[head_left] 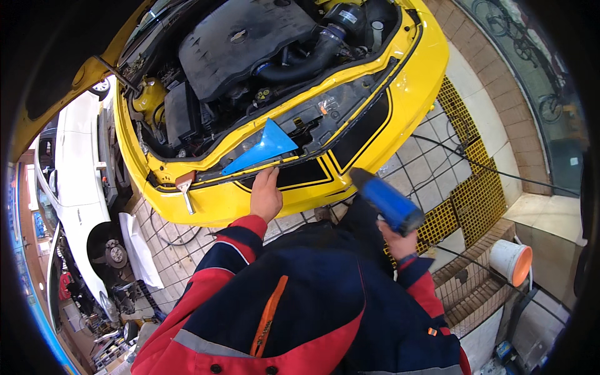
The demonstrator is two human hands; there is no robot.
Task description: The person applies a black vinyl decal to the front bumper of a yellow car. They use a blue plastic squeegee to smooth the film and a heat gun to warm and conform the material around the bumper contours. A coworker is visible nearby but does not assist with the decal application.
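In front of me stands a yellow car (181,209) with its hood raised. My left hand (267,195) lies with its fingers stretched out against the top front edge of the car, over a black, dark-lined panel (303,174). Gripped in my right hand (399,241) is a blue heat gun (390,203), its dark nozzle pointing toward the bumper. A blue triangular plastic piece (265,149) rests on the front crossmember just beyond my left fingers. Left of that hand, a scraper (186,191) with a brown head and pale handle sits on the yellow edge.
The engine cover (244,44) and air intake hose (306,67) fill the open bay. A white car body (81,181) stands at left. Yellow floor grating (481,178) and a black cable (500,172) run at right, near a white bucket (504,257) with an orange inside.
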